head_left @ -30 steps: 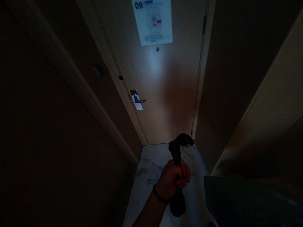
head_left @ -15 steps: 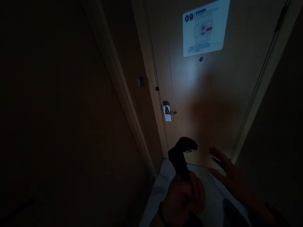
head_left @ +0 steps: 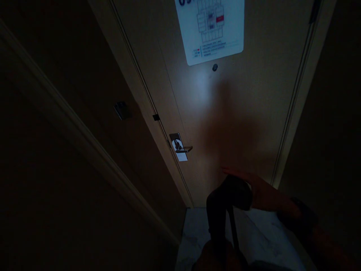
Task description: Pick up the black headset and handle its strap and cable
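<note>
In the dark, my left hand (head_left: 207,258) is wrapped around the lower handle of a black device (head_left: 217,214). Its bent head points right, and a thin dark strip, perhaps a strap or cord, runs down beside the handle. The exact kind of device is too dark to make out. My right hand (head_left: 262,192) is just beyond the head, its visible fingers stretched to the left. Part of that hand is hidden by the device, and I cannot tell whether they touch.
A wooden door (head_left: 254,94) stands ahead, with a white floor-plan sign (head_left: 211,32), a peephole (head_left: 214,67) and a lever handle (head_left: 184,149) bearing a hanging tag. A small dark fitting (head_left: 122,110) is on the left wall. The floor (head_left: 194,226) is pale and marble-like.
The view has shifted, and the door now looks closer. My right hand has moved left to the device's head, and my left hand sits lower in the picture with the device still held.
</note>
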{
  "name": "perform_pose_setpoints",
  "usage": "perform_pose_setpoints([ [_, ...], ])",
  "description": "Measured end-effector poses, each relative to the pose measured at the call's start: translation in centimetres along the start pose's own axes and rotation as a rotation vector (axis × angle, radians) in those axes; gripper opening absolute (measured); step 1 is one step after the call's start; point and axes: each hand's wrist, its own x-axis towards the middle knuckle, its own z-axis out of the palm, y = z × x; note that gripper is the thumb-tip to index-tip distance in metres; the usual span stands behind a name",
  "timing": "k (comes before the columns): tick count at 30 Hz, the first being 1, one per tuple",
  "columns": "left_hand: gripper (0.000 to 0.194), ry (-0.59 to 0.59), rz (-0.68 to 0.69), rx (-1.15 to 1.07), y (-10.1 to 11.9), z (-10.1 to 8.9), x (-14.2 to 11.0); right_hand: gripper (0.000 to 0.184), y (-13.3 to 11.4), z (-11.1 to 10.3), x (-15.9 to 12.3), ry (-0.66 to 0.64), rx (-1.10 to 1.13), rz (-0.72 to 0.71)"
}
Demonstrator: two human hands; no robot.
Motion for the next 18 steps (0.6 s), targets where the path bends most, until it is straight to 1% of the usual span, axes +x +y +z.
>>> perform_pose_setpoints([
  [2, 0.031, 0.068, 0.020, 0.001, 0.7, -1.5, -0.4, 0.077, 0.1, 0.2, 1.3, -0.055, 0.008, -0.012],
  [5, 0.030, 0.102, 0.045, 0.002, 2.6, -3.2, -1.0, 0.072, 0.3, 0.8, 3.3, -0.021, -0.065, -0.043],
  [7, 0.029, 0.113, 0.080, -0.014, 4.8, -4.4, -1.0, 0.066, 0.5, 1.2, 4.8, -0.024, -0.116, -0.008],
  [10, 0.025, 0.175, 0.135, -0.001, 9.8, -6.4, -0.8, 0.058, 1.1, 2.4, 7.0, -0.047, -0.105, 0.159],
  [12, 0.027, 0.242, 0.129, 0.107, 13.2, -8.0, -0.8, 0.058, 1.7, 3.7, 8.2, -0.042, -0.095, 0.272],
  [14, 0.030, 0.291, 0.123, 0.264, 15.8, -9.5, -0.9, 0.061, 2.3, 5.0, 9.1, -0.014, -0.086, 0.311],
  [16, 0.031, 0.300, 0.126, 0.387, 17.4, -10.8, -1.0, 0.061, 3.0, 6.1, 9.6, 0.030, -0.017, 0.328],
  [18, 0.034, 0.303, 0.103, 0.468, 18.3, -11.7, -0.8, 0.063, 3.5, 6.9, 10.0, 0.062, 0.065, 0.364],
])
